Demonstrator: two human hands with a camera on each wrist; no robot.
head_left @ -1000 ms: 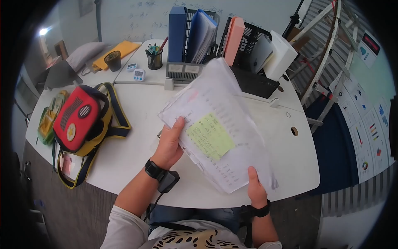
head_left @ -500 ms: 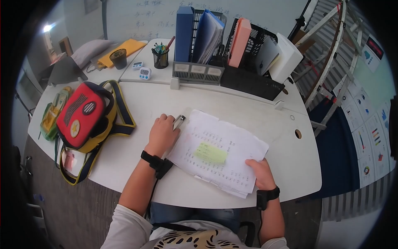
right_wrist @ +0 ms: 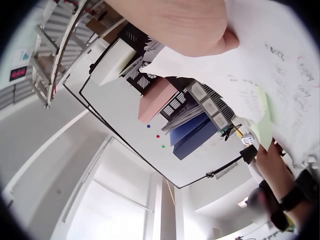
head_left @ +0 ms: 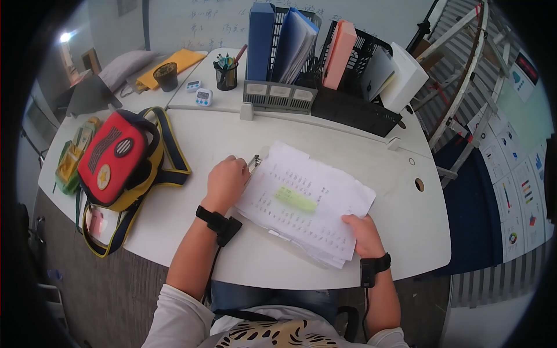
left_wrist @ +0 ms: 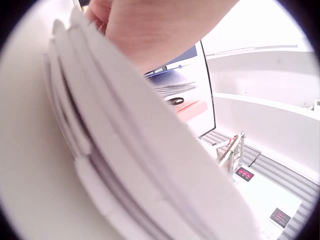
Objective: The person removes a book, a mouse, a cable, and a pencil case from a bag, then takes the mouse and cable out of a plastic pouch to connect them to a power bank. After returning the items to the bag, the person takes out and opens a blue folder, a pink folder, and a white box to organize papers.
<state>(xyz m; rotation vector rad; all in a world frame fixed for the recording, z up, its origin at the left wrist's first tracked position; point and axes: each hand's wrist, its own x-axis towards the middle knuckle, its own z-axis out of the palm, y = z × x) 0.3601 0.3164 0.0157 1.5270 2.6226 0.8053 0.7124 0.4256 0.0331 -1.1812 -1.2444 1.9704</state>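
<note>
A stack of white papers (head_left: 278, 174) with handwriting lies low over the desk, its corners uneven. A yellow-green sticky note (head_left: 296, 200) is on the top sheet; its edge lifts off the paper (right_wrist: 295, 85) in the right wrist view. My right hand (head_left: 366, 236) grips the stack's right edge, thumb on top and the other fingers hidden beneath. At the left edge, the curled fingers of my left hand (head_left: 226, 182) hold a small silver metal clip (head_left: 254, 162), partly hidden by them. Layered sheet edges (left_wrist: 125, 145) fill much of the left wrist view.
A red, yellow and navy backpack (head_left: 116, 156) lies on the desk's left, beside a green-yellow pouch (head_left: 72, 159). Along the back stand a pen cup (head_left: 225, 75), two small timers (head_left: 203, 97) and file racks (head_left: 278, 95) with folders. A round hole (head_left: 419, 184) is at the right.
The stack has come down from a raised, tilted position to lie nearly flat over the desk. My left hand has shifted from the stack's face to the clip at its edge.
</note>
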